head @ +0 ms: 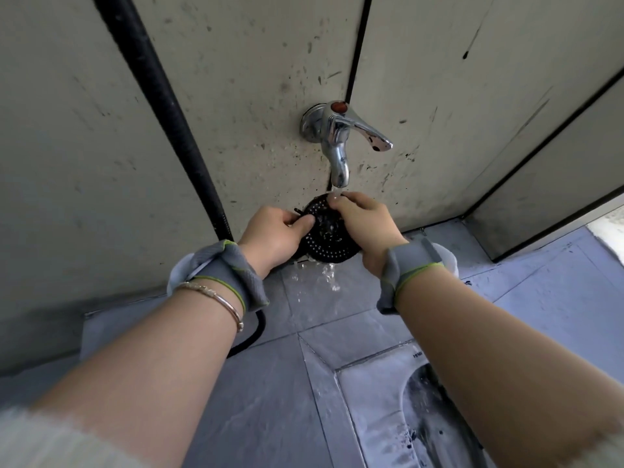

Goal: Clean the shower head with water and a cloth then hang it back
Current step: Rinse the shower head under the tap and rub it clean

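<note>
A round black shower head (pixel 325 233) with rows of small white nozzles faces up under a chrome wall tap (pixel 338 143). Water runs from the tap's spout onto the head and spills off its lower edge to the floor. My left hand (pixel 273 236) grips the head's left rim, thumb on top. My right hand (pixel 363 226) holds the right side, fingers curled over the upper rim right under the stream. No cloth is in view. The black hose (pixel 162 106) runs up the wall at the left.
Stained beige wall panels (pixel 256 62) with dark seams stand right behind the tap. A wet grey tiled floor (pixel 270 383) lies below. A white squat toilet pan (pixel 388 410) sits at the lower right. The hose loops on the floor behind my left wrist.
</note>
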### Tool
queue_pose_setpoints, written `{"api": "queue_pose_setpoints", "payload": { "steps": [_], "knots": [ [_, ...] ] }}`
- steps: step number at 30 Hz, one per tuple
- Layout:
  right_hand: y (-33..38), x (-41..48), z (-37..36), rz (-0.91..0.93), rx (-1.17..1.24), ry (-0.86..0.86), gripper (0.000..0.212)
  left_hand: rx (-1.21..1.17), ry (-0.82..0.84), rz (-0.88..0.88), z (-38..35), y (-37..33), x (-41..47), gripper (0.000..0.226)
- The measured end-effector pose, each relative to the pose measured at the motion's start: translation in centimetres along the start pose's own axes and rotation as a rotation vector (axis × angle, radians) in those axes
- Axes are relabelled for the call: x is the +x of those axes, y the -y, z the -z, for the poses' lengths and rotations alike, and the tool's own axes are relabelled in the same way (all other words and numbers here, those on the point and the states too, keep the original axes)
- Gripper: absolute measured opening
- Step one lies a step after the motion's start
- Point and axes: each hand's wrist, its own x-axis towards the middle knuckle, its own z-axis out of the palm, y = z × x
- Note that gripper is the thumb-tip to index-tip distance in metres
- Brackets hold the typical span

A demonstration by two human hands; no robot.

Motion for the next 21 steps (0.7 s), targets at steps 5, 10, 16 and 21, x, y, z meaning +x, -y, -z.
{"api": "queue_pose_setpoints", "payload": {
  "steps": [5, 10, 16, 21],
  "knots": [
    [-0.3, 0.5, 0.7, -0.138, 0.398, 0.131, 0.031, -0.013, -0.001, 0.023, 0.1, 0.1, -0.1, 0.039],
    [-0.6, 0.5, 1.7, -0.179, 0.460, 0.311, 0.038, 0.002, -0.006, -0.004, 0.1, 0.0, -0.2, 0.045],
    [-0.9, 0.4, 2.2, -0.202, 0.384, 0.380, 0.029, -0.029, -0.035, 0.027, -0.2, -0.1, -0.3, 0.047],
    [-1.3, 0.1, 2.7, -0.170, 0.330, 0.476, 0.053, -0.092, -0.058, 0.082, -0.4, -0.2, -0.2, 0.048]
  ]
}}
